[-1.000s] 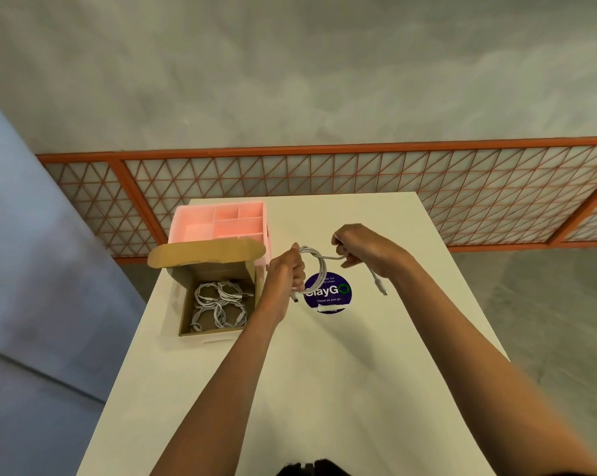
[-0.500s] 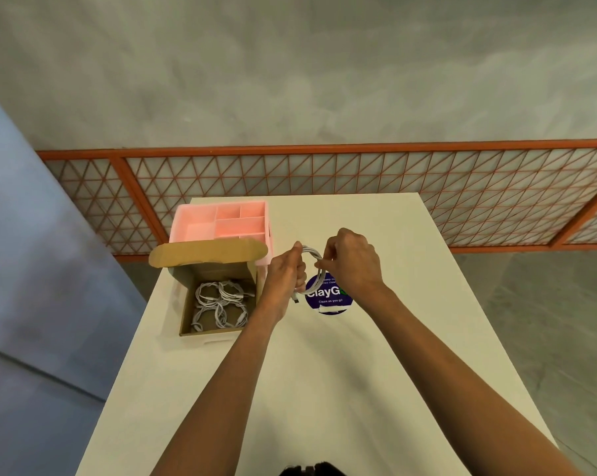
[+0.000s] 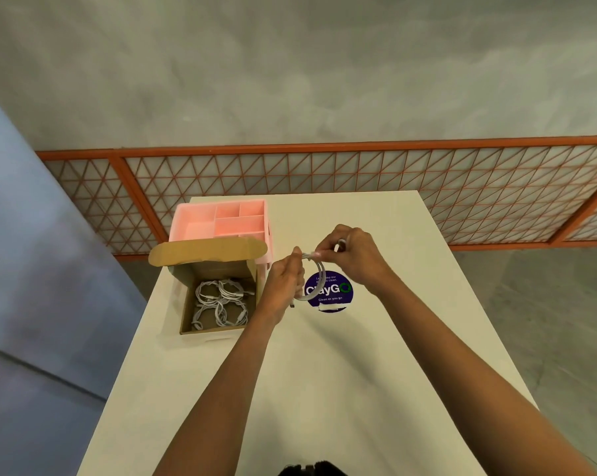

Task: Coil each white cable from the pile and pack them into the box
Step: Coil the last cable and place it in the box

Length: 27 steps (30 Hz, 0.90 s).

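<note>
Several coiled cables [image 3: 221,304] already lie in the box [image 3: 218,269] at the surface's [image 3: 324,389] left edge. Just right of it, the left hand [image 3: 285,280] grips the white cable [image 3: 322,278] loop. The right hand [image 3: 357,257], holding a loose tail out a second ago, now pinches the loop's top, seemingly tucking the end. Bare surface lies rightward.

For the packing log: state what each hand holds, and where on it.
Both hands hold one coiled white cable: the left hand grips the loop's left side, the right hand pinches its top.
</note>
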Motion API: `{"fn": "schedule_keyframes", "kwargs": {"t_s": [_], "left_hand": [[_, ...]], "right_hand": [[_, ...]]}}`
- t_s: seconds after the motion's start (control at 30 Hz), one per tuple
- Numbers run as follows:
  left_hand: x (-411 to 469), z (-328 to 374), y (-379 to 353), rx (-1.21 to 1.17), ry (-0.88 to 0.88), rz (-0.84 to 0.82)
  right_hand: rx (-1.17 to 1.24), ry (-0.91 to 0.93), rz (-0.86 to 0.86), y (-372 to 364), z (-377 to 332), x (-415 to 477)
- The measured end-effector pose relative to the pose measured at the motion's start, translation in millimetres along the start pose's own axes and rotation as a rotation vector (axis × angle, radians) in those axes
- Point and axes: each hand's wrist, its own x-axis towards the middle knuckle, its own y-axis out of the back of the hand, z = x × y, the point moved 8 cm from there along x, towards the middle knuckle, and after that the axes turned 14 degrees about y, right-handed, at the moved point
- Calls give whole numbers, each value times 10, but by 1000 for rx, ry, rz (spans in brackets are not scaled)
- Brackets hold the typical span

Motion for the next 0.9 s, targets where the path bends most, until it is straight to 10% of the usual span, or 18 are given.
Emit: {"fn": "schedule_keyframes", "kwargs": {"t_s": [0.4, 0.9], "left_hand": [[-92, 26, -196, -286, 119, -276], [-106, 180, -114, 14, -151, -53]], "right_hand": [[393, -312, -75, 19, 348, -188], [612, -412, -27, -48, 459, -241]]}}
